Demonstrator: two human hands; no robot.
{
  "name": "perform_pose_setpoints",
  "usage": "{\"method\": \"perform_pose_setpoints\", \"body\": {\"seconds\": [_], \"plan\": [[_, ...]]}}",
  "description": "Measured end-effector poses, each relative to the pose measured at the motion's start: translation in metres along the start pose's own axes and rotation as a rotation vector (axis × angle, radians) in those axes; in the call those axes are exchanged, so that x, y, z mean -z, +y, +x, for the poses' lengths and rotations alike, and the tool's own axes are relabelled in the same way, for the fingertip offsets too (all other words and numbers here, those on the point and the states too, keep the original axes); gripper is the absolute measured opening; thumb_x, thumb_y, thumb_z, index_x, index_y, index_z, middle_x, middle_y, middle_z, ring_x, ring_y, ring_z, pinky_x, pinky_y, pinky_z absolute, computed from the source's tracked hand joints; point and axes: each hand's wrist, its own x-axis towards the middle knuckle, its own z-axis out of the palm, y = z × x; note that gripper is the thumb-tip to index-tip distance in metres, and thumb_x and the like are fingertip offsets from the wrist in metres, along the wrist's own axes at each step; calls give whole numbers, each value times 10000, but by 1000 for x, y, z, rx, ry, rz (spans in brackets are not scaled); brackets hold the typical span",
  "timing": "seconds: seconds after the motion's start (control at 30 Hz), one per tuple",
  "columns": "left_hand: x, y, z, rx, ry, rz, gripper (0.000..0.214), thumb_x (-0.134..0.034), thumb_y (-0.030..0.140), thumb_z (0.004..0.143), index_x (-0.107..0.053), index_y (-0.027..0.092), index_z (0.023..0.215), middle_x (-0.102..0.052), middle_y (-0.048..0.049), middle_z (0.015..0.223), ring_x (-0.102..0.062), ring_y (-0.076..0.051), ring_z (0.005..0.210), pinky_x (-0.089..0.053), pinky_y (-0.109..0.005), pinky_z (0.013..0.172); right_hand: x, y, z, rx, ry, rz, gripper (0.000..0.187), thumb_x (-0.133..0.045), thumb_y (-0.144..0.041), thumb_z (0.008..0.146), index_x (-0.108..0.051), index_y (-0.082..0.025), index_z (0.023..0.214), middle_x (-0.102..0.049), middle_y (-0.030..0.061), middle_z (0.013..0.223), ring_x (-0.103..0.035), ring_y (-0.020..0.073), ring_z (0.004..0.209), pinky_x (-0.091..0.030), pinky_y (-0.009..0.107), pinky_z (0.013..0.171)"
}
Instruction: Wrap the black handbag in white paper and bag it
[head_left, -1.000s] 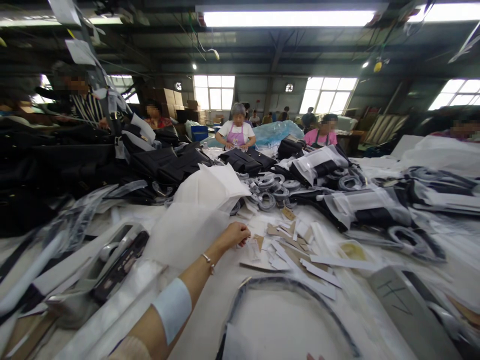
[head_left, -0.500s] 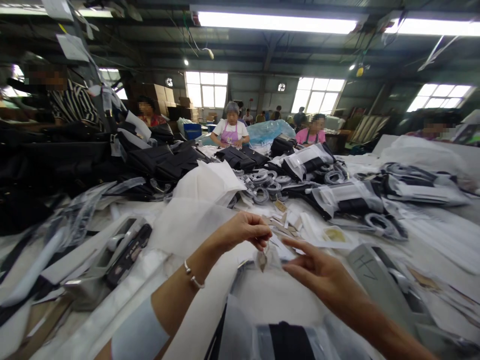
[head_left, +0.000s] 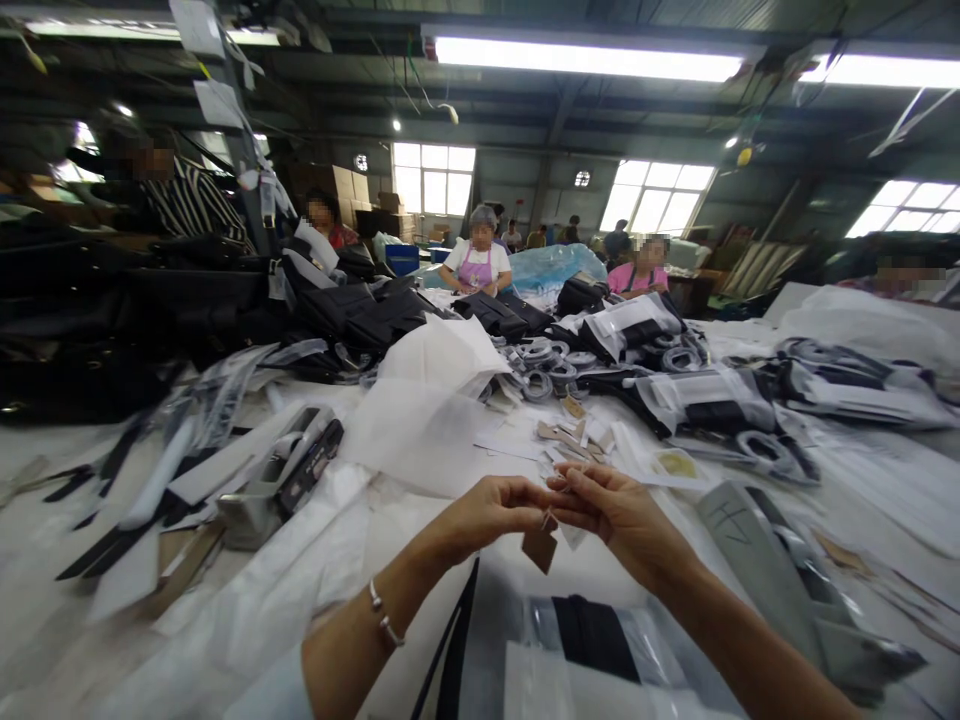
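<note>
My left hand (head_left: 499,515) and my right hand (head_left: 619,515) meet in front of me, fingertips pinched together. From the left fingers hangs a small brown hang tag (head_left: 540,549), tilted on what looks like a thin string. The right fingertips close on something thin, apparently the same string, though the fingers partly hide it. A pale piece dangles just beside the tag. Below both hands lies a wrapped bag (head_left: 596,635), its black part showing between clear plastic and white sheeting.
A grey tape dispenser (head_left: 274,480) stands at left, another grey dispenser (head_left: 780,570) at right. Paper tags (head_left: 574,437) lie scattered ahead, before coiled straps (head_left: 536,370) and wrapped bags (head_left: 712,400). White sheets (head_left: 435,370) and black bags (head_left: 360,315) are piled beyond. Co-workers sit across the table.
My right hand has moved in to meet the left, and its fingers have closed. The hanging tag now shows its brown face. The view has turned slightly left.
</note>
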Motion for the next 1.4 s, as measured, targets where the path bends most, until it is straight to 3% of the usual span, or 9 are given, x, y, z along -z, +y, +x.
{"method": "perform_pose_setpoints", "body": {"seconds": [0.17,0.33,0.6,0.7,0.87,1.03,1.17,1.27,1.4], "plan": [[-9,-14,-1,-18,161,-18,404,-859,410,633,-686,121,856,-683,-32,795,-591,-138,728,-420,-263,744,-5,6,-7,-4,30,10,445,-899,-452,650,-706,-152,916,-743,63,904,-736,204,821,-600,315,783],[-9,-11,-6,-19,234,-49,366,-829,418,654,-629,127,750,-624,-5,686,-538,-110,641,-383,-241,666,-4,7,-14,-38,-45,-26,544,-939,-326,590,-694,-157,1045,-753,82,1011,-727,212,904,-555,338,895],[-11,-1,-15,-62,268,-174,308,-736,393,700,-544,159,761,-667,-38,742,-637,-159,741,-454,-272,761,-7,12,-13,14,-22,-235,533,-919,-392,592,-696,-131,999,-761,81,892,-725,217,817,-577,363,815],[-8,-4,-14,-57,282,-151,322,-701,431,727,-506,180,777,-605,17,635,-587,-118,590,-457,-244,652,-7,16,-12,65,-6,-333,549,-898,-406,601,-696,-142,1038,-762,74,922,-728,229,793,-584,382,784],[0,-14,-12,36,332,12,299,-694,410,704,-504,193,786,-496,81,520,-405,-72,391,-318,-195,417,-4,10,-12,133,-34,-531,554,-791,-422,718,-648,-139,1173,-760,47,740,-722,228,770,-552,381,823],[3,-9,-15,-8,229,-62,327,-735,414,697,-542,158,763,-622,-7,646,-575,-110,602,-456,-228,628,3,0,-11,226,26,-846,364,-695,-374,757,-698,-195,1073,-751,26,762,-699,219,744,-527,347,736],[2,-7,-13,-39,234,12,321,-741,399,714,-563,152,816,-580,20,625,-545,-105,569,-419,-224,583,3,0,-8,325,-22,-1051,210,-642,-290,756,-721,-226,940,-755,23,857,-690,211,794,-513,338,764],[-1,-8,-10,-44,232,165,398,-772,317,714,-634,156,1051,-568,40,691,-507,-77,572,-387,-195,553,-3,-3,-9,341,-46,-1099,213,-597,-255,761,-725,-229,930,-739,12,825,-670,197,760,-498,323,729],[-9,-7,-6,-103,37,22,646,-796,290,726,-543,237,1318,-650,-16,948,-578,-77,609,-467,-204,569,-16,-13,-14,365,-47,-1052,369,-581,-248,762,-702,-247,1110,-699,-14,754,-610,159,640,-465,290,637]]}}
